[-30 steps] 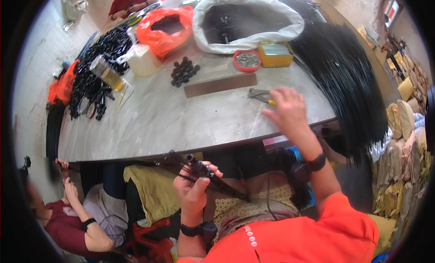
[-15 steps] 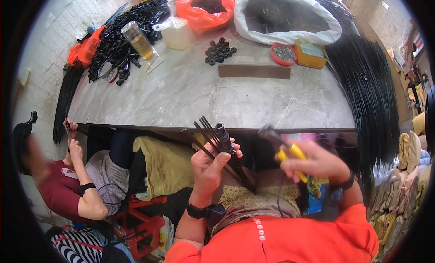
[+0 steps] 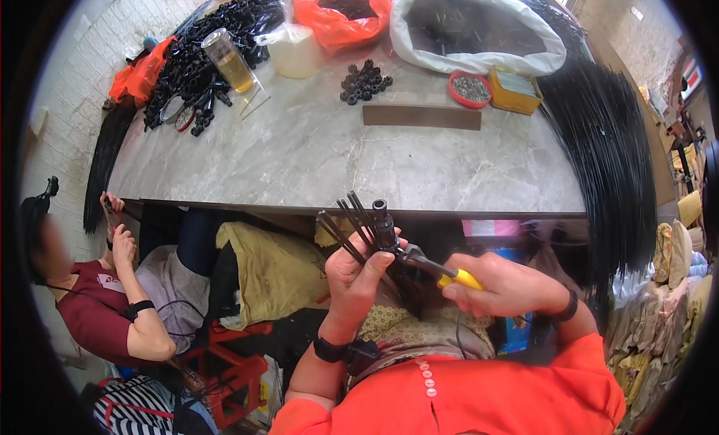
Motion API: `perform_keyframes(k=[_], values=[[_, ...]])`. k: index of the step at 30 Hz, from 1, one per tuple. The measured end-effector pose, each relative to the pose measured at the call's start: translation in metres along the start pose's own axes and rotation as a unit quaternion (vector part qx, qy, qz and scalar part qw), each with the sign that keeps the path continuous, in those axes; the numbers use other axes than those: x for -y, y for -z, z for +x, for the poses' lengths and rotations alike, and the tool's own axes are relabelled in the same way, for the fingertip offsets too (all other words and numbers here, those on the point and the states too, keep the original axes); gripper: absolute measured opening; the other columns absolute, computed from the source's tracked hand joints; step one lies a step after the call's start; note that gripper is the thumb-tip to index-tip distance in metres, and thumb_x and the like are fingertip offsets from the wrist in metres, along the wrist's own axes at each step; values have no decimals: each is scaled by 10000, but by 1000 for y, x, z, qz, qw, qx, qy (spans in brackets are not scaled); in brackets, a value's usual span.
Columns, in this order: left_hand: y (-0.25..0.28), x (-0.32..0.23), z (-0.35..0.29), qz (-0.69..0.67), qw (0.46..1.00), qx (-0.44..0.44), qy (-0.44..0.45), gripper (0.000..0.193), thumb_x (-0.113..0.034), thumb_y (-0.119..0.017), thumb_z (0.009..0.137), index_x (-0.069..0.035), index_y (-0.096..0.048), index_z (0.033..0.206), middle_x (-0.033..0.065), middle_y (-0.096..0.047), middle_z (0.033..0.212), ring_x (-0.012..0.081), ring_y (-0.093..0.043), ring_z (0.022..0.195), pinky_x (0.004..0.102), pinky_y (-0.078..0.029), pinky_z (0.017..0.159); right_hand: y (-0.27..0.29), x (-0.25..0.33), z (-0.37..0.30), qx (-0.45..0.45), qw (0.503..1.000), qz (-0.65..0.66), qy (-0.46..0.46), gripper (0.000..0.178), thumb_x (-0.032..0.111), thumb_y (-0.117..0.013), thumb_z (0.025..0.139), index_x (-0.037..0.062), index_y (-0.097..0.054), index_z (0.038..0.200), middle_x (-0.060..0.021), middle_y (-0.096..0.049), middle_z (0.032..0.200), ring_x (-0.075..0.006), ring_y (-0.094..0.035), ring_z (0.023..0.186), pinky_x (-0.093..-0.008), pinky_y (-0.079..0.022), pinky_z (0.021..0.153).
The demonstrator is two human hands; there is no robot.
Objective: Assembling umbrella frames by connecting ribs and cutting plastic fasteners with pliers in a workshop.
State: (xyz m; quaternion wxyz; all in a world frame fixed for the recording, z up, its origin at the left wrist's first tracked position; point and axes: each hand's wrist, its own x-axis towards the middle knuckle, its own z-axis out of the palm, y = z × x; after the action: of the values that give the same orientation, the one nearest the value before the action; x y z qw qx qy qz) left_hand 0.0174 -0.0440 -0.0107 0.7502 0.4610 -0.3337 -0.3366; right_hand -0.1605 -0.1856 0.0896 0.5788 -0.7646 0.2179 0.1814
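Note:
Above my lap, my left hand (image 3: 352, 281) is closed around several thin black rods and a black tubular hub (image 3: 383, 229), which look like part of an umbrella frame. The hub stands nearly upright, its round open end up, with the rods fanning beside it. My right hand (image 3: 498, 285) grips pliers (image 3: 463, 278) with yellow handles and dark jaws. Those jaws meet the lower part of the hub, right beside my left fingertips. Exactly what they pinch is too small to tell.
The grey table (image 3: 299, 158) holds a brown strip (image 3: 422, 117), small black parts (image 3: 365, 83), a red dish (image 3: 469, 89), a yellow box (image 3: 515, 90) and a white sack (image 3: 554, 56). Black rods (image 3: 607, 150) hang over its right side. A co-worker (image 3: 112, 307) sits at left.
My right hand has brought the pliers left, from apart to touching the hub. My left hand has shifted slightly right with the rods and hub.

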Motion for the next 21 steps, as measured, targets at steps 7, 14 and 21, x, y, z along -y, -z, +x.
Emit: perform_keyframes(k=[7,14,21], values=[[-9,-1,-2,42,999,-11,-9,246,-33,-632,933,68,-631,1158,101,-680,1059,167,-661,954,309,-529,869,-3,-2,-3,-26,1000,9,2,288,293,-548,1010,11,-506,1049,-82,-625,677,-186,-615,558,-330,-476,540],[-8,-4,-2,47,999,-6,-4,225,-47,-651,926,54,-647,1128,99,-695,1021,148,-654,937,281,-517,840,-1,-16,-6,11,998,57,17,332,338,-564,999,18,-547,1087,-82,-672,798,-196,-647,691,-329,-497,629],[-14,-9,-4,63,998,-8,12,159,-23,-648,914,51,-664,1055,80,-697,988,129,-646,895,265,-516,799,0,-20,-6,8,994,69,81,399,379,-556,1000,16,-559,1165,-98,-691,946,-186,-656,834,-318,-501,714]])
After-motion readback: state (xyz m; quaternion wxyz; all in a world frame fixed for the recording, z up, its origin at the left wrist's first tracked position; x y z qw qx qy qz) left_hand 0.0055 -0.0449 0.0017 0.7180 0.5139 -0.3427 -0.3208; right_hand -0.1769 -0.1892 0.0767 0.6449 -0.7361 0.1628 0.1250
